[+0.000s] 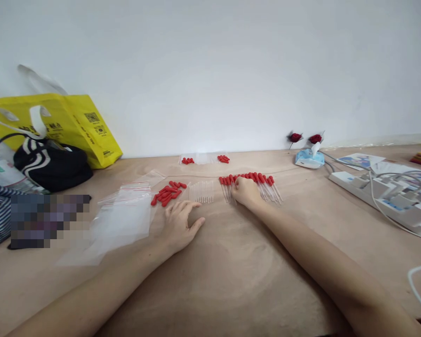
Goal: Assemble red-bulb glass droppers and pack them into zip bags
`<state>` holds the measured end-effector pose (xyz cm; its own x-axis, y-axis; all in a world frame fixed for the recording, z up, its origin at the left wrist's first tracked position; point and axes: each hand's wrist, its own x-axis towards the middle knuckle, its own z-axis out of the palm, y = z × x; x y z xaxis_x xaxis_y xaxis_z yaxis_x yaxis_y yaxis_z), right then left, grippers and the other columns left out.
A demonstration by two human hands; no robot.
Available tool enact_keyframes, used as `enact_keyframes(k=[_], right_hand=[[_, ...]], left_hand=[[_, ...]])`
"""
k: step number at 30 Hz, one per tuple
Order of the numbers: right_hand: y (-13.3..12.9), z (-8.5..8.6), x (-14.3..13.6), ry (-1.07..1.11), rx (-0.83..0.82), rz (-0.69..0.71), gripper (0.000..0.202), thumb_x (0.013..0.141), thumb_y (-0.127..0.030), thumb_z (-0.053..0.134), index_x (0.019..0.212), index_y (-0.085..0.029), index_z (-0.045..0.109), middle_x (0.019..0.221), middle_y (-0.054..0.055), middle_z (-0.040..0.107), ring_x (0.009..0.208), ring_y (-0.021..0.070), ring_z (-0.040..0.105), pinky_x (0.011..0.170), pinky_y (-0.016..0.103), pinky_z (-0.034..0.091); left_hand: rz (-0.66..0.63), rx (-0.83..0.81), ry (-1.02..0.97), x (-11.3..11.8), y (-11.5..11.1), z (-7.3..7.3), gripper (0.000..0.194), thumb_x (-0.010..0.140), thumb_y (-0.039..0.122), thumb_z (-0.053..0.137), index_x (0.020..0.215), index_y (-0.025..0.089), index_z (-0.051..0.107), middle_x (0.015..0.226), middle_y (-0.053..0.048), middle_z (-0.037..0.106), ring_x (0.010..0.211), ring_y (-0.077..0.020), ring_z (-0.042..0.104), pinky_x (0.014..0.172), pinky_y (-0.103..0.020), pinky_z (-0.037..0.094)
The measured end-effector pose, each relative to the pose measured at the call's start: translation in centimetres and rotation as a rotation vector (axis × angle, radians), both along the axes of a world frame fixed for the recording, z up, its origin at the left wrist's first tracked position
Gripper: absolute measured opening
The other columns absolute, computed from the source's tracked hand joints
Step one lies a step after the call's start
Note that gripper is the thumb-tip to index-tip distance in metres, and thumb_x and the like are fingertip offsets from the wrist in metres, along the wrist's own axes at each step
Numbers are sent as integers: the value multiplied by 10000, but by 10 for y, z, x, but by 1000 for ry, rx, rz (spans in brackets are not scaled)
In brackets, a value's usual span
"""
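My right hand (246, 191) is closed over a row of glass droppers with red rubber bulbs (257, 177). Its fingers pinch one dropper in the row, mostly hidden by the hand. My left hand (180, 224) rests on the table with its fingers spread and holds nothing. Just beyond its fingertips lies a loose pile of red rubber bulbs (166, 193). Between the pile and the row, several bare glass tubes (201, 192) lie side by side.
Clear zip bags (126, 215) lie left of the bulbs. Small groups of red bulbs (223, 159) sit on plastic near the wall. A yellow bag (91, 131) and black pouch (56, 164) stand left; a tissue pack (309, 159) and power strips (389, 201) lie right.
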<state>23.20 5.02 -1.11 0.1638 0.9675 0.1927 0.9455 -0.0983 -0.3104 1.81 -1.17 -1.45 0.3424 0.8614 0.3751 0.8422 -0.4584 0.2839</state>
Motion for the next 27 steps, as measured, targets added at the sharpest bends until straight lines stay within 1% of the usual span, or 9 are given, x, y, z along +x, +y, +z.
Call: enact_keyframes(k=[4, 6, 8, 11, 14, 17, 20, 23, 27], right_hand=[[-5, 3, -5, -75, 68, 39, 245, 785, -240, 403, 894, -157, 607, 907, 113, 637, 835, 236, 586, 643, 297, 393], [-8, 4, -11, -100, 147, 134, 236, 789, -238, 405, 871, -157, 612, 910, 104, 630, 833, 225, 577, 669, 304, 385], [-10, 4, -19, -102, 210, 248, 221, 790, -230, 417, 831, -156, 620, 893, 97, 624, 851, 217, 559, 710, 311, 372], [-12, 2, -36, -43, 249, 398, 244, 821, -278, 422, 804, -151, 629, 891, 98, 608, 897, 205, 522, 757, 309, 354], [-12, -2, -55, -2, 270, 535, 307, 848, -355, 400, 888, -149, 625, 966, 99, 594, 943, 200, 492, 810, 321, 336], [-9, -4, -73, -39, 280, 675, 333, 850, -367, 403, 1052, -164, 571, 1097, 90, 556, 1029, 203, 449, 890, 354, 284], [-7, -4, -88, -65, 245, 742, 372, 850, -396, 396, 1166, -226, 495, 1204, 84, 481, 1090, 211, 408, 932, 413, 224], [-5, -3, -94, -76, 193, 740, 358, 842, -445, 385, 1144, -297, 508, 1226, 74, 447, 1105, 230, 390, 930, 478, 182], [-5, -3, -87, -100, 134, 735, 339, 837, -449, 387, 1088, -291, 551, 1211, 76, 455, 1111, 240, 372, 918, 488, 170]], left_hand=[[99, 58, -76, -13, 18, 4, 303, 754, 369, 520, 992, 181, 533, 975, -75, 602, 940, -258, 524, 809, -401, 393], [117, 99, -111, -27, 37, 7, 288, 782, 363, 474, 989, 176, 547, 1005, -85, 594, 954, -248, 523, 829, -376, 400], [119, 124, -75, -42, 59, 10, 315, 807, 369, 423, 1023, 183, 558, 1086, -87, 571, 1036, -254, 488, 905, -386, 353], [111, -15, -16, -62, 89, 12, 431, 814, 415, 380, 1111, 150, 545, 1208, -114, 505, 1151, -293, 402, 975, -441, 270], [45, -100, -24, -71, 107, 9, 480, 831, 442, 324, 1181, 164, 498, 1245, -82, 490, 1162, -245, 413, 989, -382, 287], [-8, -136, -52, -69, 114, 5, 473, 826, 445, 320, 1167, 180, 511, 1258, -51, 483, 1169, -211, 410, 1008, -335, 271], [-49, -176, -101, -63, 115, 4, 423, 816, 425, 324, 1010, 185, 613, 1155, -36, 565, 1125, -201, 449, 1005, -316, 275], [-39, -218, -186, -58, 117, 4, 434, 816, 427, 307, 870, 173, 655, 1012, -46, 636, 1049, -209, 506, 971, -322, 316], [55, -292, -362, -50, 118, 2, 485, 814, 473, 297, 849, 141, 649, 920, -85, 668, 925, -223, 580, 852, -320, 415]])
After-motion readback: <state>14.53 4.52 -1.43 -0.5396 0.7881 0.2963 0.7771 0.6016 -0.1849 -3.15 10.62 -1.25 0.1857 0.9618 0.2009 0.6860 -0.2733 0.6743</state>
